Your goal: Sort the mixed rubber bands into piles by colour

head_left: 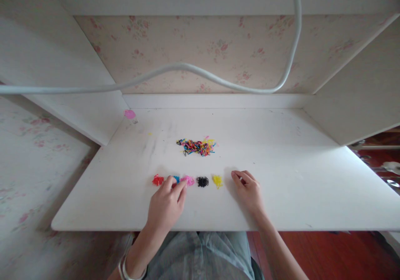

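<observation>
A mixed heap of small coloured rubber bands (196,146) lies in the middle of the white desk (296,188). Nearer me is a row of sorted little piles: red (157,180), blue (176,178), pink (189,181), black (202,181) and yellow (217,181). My left hand (165,205) rests on the desk with its fingertips pinched together at the blue and pink piles, partly covering the blue one. My right hand (248,190) lies on the desk just right of the yellow pile, fingers loosely curled, nothing seen in it.
A white cable (187,68) hangs across the alcove above the desk. A pink blob (129,114) sits at the desk's back left corner. White side panels flank the desk; red floor shows below right. Metal bangles (125,267) are on my left wrist.
</observation>
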Demonstrator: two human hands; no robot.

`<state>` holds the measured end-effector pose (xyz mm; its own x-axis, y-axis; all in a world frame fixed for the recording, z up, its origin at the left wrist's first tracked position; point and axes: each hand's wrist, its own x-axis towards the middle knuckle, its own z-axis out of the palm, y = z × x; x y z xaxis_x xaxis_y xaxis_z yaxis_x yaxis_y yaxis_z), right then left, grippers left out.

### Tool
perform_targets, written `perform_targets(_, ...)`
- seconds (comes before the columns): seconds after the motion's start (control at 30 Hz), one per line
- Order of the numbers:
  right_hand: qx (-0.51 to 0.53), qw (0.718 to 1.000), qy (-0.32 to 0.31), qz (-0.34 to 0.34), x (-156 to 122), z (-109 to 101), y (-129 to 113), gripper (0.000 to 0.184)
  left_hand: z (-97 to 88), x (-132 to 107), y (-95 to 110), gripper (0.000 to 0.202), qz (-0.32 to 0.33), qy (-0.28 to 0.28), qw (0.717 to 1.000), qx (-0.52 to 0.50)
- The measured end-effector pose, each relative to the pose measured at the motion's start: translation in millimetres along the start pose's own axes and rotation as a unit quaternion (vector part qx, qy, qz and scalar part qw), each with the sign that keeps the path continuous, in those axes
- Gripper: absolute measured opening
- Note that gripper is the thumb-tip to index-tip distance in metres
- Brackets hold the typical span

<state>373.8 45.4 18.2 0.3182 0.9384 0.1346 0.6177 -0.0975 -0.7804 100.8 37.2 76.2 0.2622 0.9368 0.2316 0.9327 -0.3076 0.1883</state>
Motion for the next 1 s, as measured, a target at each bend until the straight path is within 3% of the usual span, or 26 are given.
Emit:
perform_targets(0.13,0.009,1.0,-0.001,0.009,0,-1,-2,0.042,-6.0,-22,-44,0.024,-0.077,0.088,0.992,-0.044)
perform_targets(0.27,0.034,0.999,-0.016,0.031,3,-3,-2,0.042,-8.4,-43,-89,0.024,-0.152,0.129,0.98,-0.031)
perform_targets(0.4,0.083,0.995,-0.02,0.06,12,-7,-1,0.041,-2.1,-54,-117,0.025,-0.198,0.144,0.969,-0.022)
perform_targets(0.6,0.047,0.998,0.005,0.032,29,-15,-15,0.041,18.9,-58,-123,0.023,-0.233,0.149,0.961,-0.013)
perform_targets(0.7,-0.022,0.999,-0.021,-0.012,37,-12,-31,0.038,21.6,-59,-119,0.023,-0.237,0.155,0.959,0.006)
perform_targets(0.87,-0.126,0.981,-0.102,-0.105,56,11,-48,0.029,19.8,-61,-117,0.021,-0.208,0.162,0.965,0.004)
perform_targets(1.0,-0.203,0.966,-0.115,-0.11,75,33,-47,0.026,20.2,-62,-116,0.021,-0.204,0.164,0.965,0.016)
